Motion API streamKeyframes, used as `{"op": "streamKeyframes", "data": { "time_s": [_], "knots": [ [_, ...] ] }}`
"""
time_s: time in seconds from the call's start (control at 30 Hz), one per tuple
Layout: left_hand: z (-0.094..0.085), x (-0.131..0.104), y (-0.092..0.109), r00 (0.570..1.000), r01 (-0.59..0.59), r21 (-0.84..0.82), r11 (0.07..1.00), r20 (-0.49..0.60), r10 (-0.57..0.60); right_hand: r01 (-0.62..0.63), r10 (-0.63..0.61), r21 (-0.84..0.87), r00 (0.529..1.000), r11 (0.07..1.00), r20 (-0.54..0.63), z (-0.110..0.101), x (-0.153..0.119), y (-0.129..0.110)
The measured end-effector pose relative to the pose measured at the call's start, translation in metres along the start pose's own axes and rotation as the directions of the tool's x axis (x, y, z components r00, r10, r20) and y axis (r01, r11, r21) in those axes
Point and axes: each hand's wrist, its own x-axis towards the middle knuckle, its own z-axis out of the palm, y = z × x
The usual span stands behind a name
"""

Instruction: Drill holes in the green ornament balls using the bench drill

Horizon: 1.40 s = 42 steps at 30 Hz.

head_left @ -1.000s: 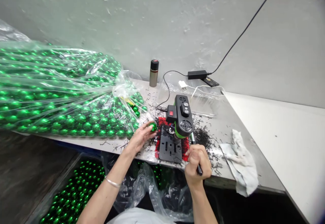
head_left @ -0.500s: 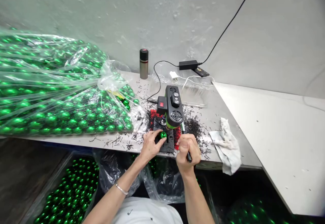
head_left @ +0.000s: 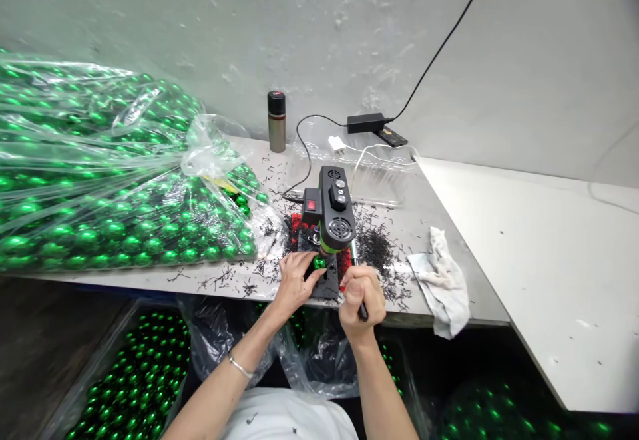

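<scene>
Green ball (head_left: pixel 319 262) sits over the black base plate (head_left: pixel 327 288), just below the front end of the black machine (head_left: pixel 337 206). Thumb and fingers of the left hand (head_left: pixel 294 283) are bent about it, only the ball's width apart, holding it from either side; its underside is hidden, so I cannot tell whether it touches the plate. The right hand (head_left: pixel 363 297) is closed in a fist around the lever (head_left: pixel 364 313), whose middle disappears inside the grip. Machine and plate cover much of the red mat (head_left: pixel 345 261). At the left edge the clear bag (head_left: pixel 100 187) is cut off, as is the black cable (head_left: pixel 452 32) at the top. Green balls (head_left: pixel 494 415) in the dark lower right are blurred.
</scene>
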Motion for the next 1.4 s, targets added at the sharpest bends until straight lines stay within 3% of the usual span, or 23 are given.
{"op": "streamKeyframes", "data": {
  "time_s": [0.2, 0.43, 0.6, 0.7, 0.83, 0.97, 1.07, 1.13, 1.2, 1.3, 1.4],
  "knots": [
    [0.001, -0.001, 0.000, 1.000, -0.021, 0.014, 1.000, -0.010, 0.022, 0.099, -0.099, -0.025, 0.995, 0.995, -0.007, 0.007, -0.021, 0.020],
    [0.002, -0.002, -0.001, 1.000, -0.022, 0.021, 1.000, -0.011, 0.022, 0.078, -0.078, -0.001, 0.996, 0.997, -0.043, 0.013, -0.036, 0.030],
    [0.002, -0.002, -0.002, 0.999, -0.032, 0.005, 0.999, -0.017, 0.032, 0.152, -0.150, -0.034, 0.988, 0.988, 0.046, 0.012, -0.037, 0.034],
    [0.002, 0.000, -0.002, 0.999, -0.029, 0.001, 1.000, -0.018, 0.029, 0.159, -0.157, -0.036, 0.986, 0.987, 0.056, 0.009, -0.029, 0.028],
    [0.001, 0.002, -0.002, 0.999, -0.048, -0.018, 0.999, -0.006, 0.048, 0.074, -0.075, 0.013, 0.997, 0.997, 0.014, 0.000, 0.002, 0.005],
    [-0.011, -0.018, -0.002, 0.981, -0.190, -0.051, 0.980, 0.028, 0.192, -0.130, 0.129, 0.028, 0.990, 0.991, 0.059, -0.010, 0.033, -0.015],
    [-0.022, -0.042, -0.004, 0.932, -0.340, -0.064, 0.938, 0.107, 0.346, -0.133, 0.129, 0.061, 0.990, 0.989, 0.055, -0.012, 0.037, -0.017],
    [-0.031, -0.045, -0.009, 0.917, -0.375, -0.040, 0.926, 0.130, 0.377, -0.095, 0.093, 0.076, 0.995, 0.993, 0.023, -0.009, 0.031, -0.014],
    [-0.043, -0.030, -0.018, 0.946, -0.317, 0.050, 0.947, 0.093, 0.312, -0.058, 0.059, 0.082, 0.998, 0.995, -0.008, -0.005, 0.023, -0.010],
    [-0.067, 0.027, -0.035, 0.999, -0.040, 0.303, 0.952, -0.013, 0.046, -0.042, 0.045, 0.093, 0.999, 0.995, -0.029, -0.002, 0.016, -0.008],
    [-0.088, 0.095, -0.051, 0.962, 0.200, 0.598, 0.776, 0.029, -0.270, -0.051, 0.054, 0.095, 0.998, 0.994, -0.033, -0.001, 0.014, -0.008]
  ]
}}
